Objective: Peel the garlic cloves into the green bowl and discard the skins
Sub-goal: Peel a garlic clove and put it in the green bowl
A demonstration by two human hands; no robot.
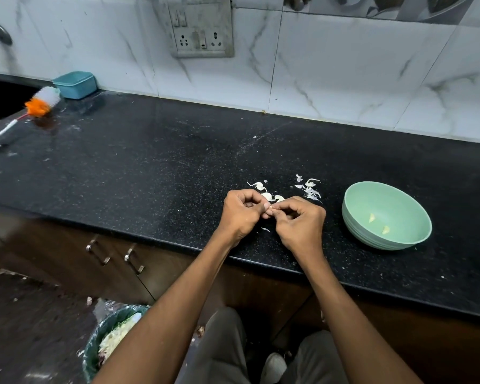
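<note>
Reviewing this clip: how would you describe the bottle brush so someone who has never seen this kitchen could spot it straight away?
Start at the black countertop and follow it to its far left end. There, just in front of a small teal container by the wall, lies the brush on its side. Its white and orange bristle head and thin white handle set it apart; nothing else nearby is orange.

Pale green bowl (386, 214), round and upright on the black counter (150, 167), holding two small peeled yellowish cloves (378, 223) near its bottom. Garlic clove (271, 208), mostly hidden, pinched between left hand (243, 213) and right hand (299, 221). White papery skins (308, 188) scattered just beyond, between hands and bowl.
</note>
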